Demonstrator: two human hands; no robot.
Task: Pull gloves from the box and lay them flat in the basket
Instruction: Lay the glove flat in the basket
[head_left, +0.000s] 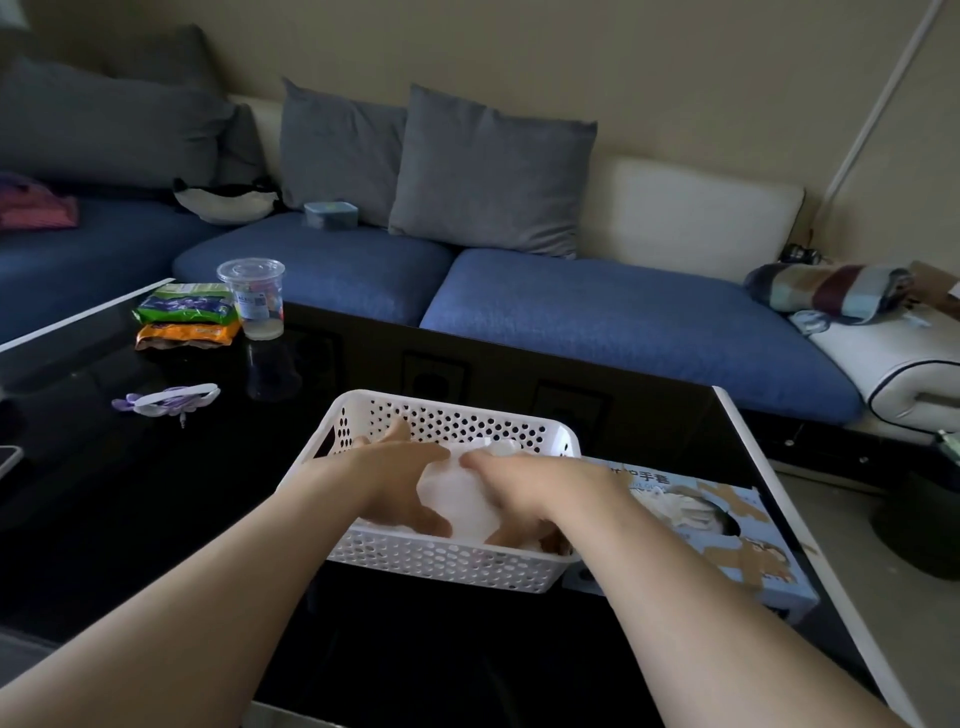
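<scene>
Where the basket (457, 564) tops a black table (156, 499) (sofa (623, 322) behind), left hand (395, 475) and right hand (530, 486) press gloves (460, 501), seemingly open-fingered.

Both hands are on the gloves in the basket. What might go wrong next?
The gloves look bunched between the left hand and right hand, so they may cling and lift with the hands.
The basket sits on a glossy table and might slide under pressure.
The glove box lies near the table edge; a tug could shift it.
</scene>
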